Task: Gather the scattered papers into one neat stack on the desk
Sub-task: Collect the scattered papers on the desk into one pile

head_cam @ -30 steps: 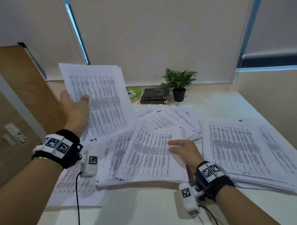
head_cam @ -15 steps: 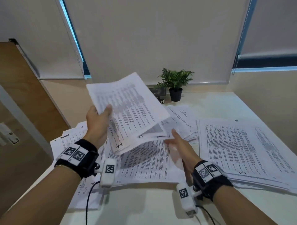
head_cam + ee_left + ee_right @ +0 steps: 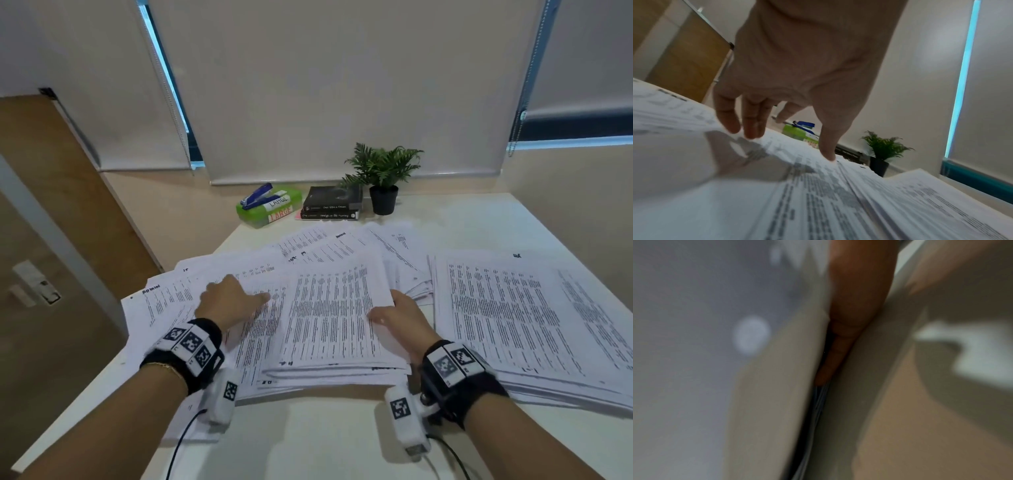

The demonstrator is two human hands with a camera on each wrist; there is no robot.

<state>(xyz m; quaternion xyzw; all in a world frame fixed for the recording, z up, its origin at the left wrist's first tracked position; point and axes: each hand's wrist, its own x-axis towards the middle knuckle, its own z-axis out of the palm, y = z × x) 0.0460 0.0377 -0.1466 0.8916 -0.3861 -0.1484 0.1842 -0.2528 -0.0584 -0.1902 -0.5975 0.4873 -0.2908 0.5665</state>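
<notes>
Printed papers lie spread over the white desk (image 3: 308,438). A thick middle pile (image 3: 332,315) sits in front of me, its sheets askew. My left hand (image 3: 236,301) rests on the pile's left part with straight fingers (image 3: 752,128), their tips touching the top sheet. My right hand (image 3: 399,313) grips the pile's right edge, thumb on top. In the right wrist view its fingers (image 3: 840,344) lie tucked in between sheets. A larger stack (image 3: 513,318) lies to the right. Loose sheets (image 3: 161,308) fan out to the left, and more sheets (image 3: 387,246) lie behind the pile.
At the back of the desk stand a small potted plant (image 3: 383,178), two dark books (image 3: 332,205) and a green box (image 3: 270,209) with a blue stapler (image 3: 257,198) on it. A wooden door (image 3: 68,205) is at the left. Bare desk runs along the front edge.
My left hand brought the lifted bundle down onto the middle pile, let it go and now rests flat on it. My right hand moved from the pile's top to its right edge.
</notes>
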